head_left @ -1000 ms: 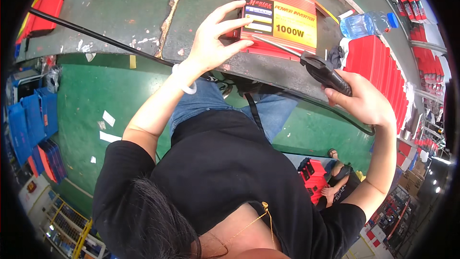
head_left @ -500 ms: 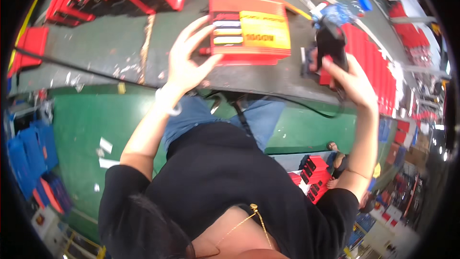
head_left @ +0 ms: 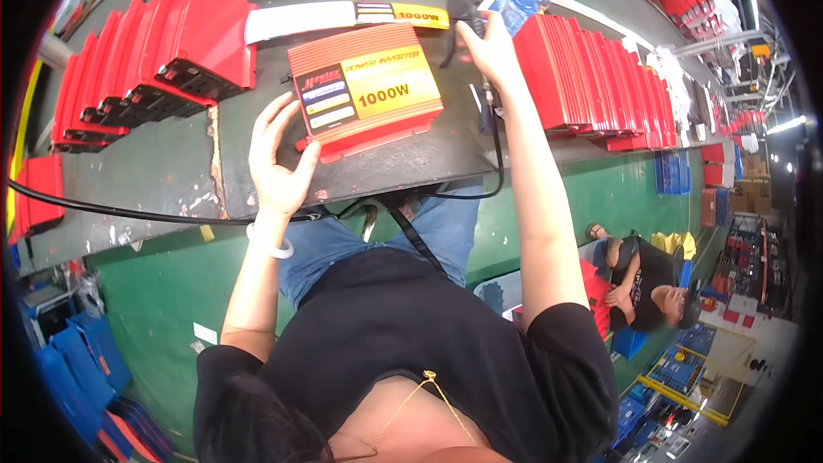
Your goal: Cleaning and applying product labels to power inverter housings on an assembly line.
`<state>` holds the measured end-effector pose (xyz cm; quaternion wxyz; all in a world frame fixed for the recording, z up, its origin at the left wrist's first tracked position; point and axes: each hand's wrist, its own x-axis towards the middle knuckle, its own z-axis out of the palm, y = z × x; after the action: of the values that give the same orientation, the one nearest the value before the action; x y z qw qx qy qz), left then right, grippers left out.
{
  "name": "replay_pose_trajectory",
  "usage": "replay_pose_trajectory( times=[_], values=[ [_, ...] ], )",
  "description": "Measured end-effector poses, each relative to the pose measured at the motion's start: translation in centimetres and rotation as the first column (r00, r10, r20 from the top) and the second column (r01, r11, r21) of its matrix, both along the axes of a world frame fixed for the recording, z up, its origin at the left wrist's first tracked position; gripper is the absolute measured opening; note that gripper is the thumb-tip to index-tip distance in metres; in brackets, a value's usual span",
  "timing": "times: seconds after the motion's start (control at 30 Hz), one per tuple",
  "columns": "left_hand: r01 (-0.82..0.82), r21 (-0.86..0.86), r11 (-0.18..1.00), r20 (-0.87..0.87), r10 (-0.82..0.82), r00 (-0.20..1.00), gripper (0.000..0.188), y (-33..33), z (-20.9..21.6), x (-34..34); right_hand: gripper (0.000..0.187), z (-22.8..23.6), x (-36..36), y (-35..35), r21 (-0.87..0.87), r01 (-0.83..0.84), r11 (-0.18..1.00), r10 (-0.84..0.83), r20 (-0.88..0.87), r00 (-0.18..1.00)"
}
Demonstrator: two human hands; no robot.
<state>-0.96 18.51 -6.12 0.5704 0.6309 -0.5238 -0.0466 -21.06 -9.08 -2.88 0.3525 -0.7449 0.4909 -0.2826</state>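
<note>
A red power inverter (head_left: 364, 90) with a yellow and black label lies tilted on the grey workbench (head_left: 343, 176). My left hand (head_left: 279, 159) is at its left end, thumb and fingers spread apart, the fingertips at or against the casing. Beyond the inverter's far right corner, my right hand (head_left: 493, 51) is closed around a black corded tool (head_left: 463, 4), partly hidden by the fingers; its exact kind does not show. A black cable (head_left: 497, 150) runs down from that hand and over the bench's near edge. Behind the inverter lies a strip of labels (head_left: 300, 21).
Rows of red inverter housings stand on the left (head_left: 201, 30) and right (head_left: 574, 77). A clear bottle with a blue cap (head_left: 523, 0) stands beyond my right hand. Blue bins (head_left: 69, 279) are on the floor at left. Another person (head_left: 647, 287) sits at lower right.
My right hand has moved left and farther away with the black tool. In the picture the inverter sits farther left and more turned, my left hand still beside it; the view has shifted too.
</note>
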Motion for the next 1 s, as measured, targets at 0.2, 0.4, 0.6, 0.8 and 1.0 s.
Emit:
replay_pose_trajectory(
  times=[0.2, 0.4, 0.6, 0.8, 1.0],
  values=[
    [0.006, -0.015, 1.000, -0.007, -0.006, 1.000, 0.051, -0.1, -0.4, 0.2, 0.036, -1.0, -2.9, 1.9, -0.570, -0.159, 0.806, -0.060, -0.346, 0.936],
    [0.004, 0.011, 1.000, -0.027, -0.003, 1.000, 0.049, -0.1, 0.1, -0.1, 0.015, -0.1, -5.2, 6.1, -0.359, -0.373, 0.856, -0.013, -0.735, 0.678],
    [-0.057, 0.011, 0.998, -0.002, 0.057, 0.998, 0.050, 0.3, 0.4, -0.1, 0.013, 0.4, -3.7, 5.9, -0.287, -0.406, 0.867, 0.005, -0.811, 0.585],
    [-0.078, -0.066, 0.995, 0.015, 0.079, 0.997, 0.058, 0.4, 0.6, -0.6, 0.014, 0.7, -5.0, 4.6, -0.167, -0.366, 0.915, 0.106, -0.778, 0.620],
    [0.140, -0.099, 0.985, -0.171, -0.155, 0.973, 0.055, 0.2, 0.5, -4.8, 0.018, 1.4, -4.5, 11.1, -0.378, -0.298, 0.877, 0.293, -0.073, 0.953]
  ],
)
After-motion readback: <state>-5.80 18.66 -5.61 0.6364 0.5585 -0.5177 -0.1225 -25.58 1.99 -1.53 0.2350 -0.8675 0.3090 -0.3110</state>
